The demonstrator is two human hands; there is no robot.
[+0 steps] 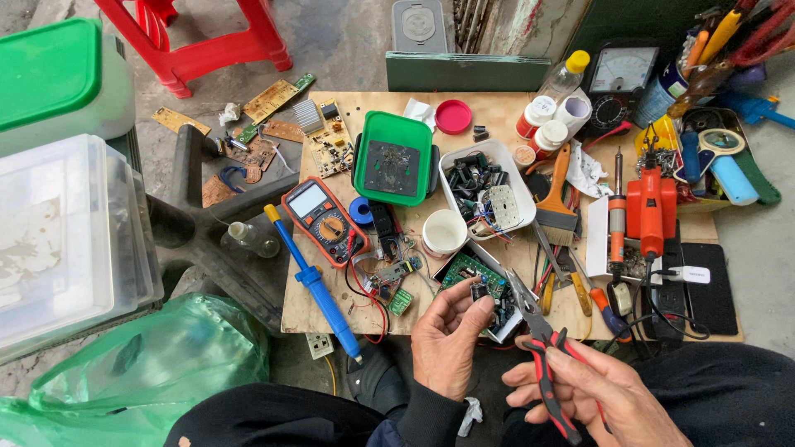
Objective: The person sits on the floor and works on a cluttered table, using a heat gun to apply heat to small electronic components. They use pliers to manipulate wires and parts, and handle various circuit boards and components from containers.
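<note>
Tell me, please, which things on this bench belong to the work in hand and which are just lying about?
In hand:
left hand pinching a small dark component
right hand gripping red-handled needle-nose pliers
green circuit board just beyond the fingers

Lying about:
orange multimeter
blue soldering iron
green tray
paintbrush
white cup
orange glue gun

Left hand (pixel 447 339) raised with fingers pinched; right hand (pixel 600 389) curled closed.

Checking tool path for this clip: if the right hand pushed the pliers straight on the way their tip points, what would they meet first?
Probably the green circuit board just beyond the pliers in the right hand; the left hand holds a small component beside that line. Depth is unclear.
</note>
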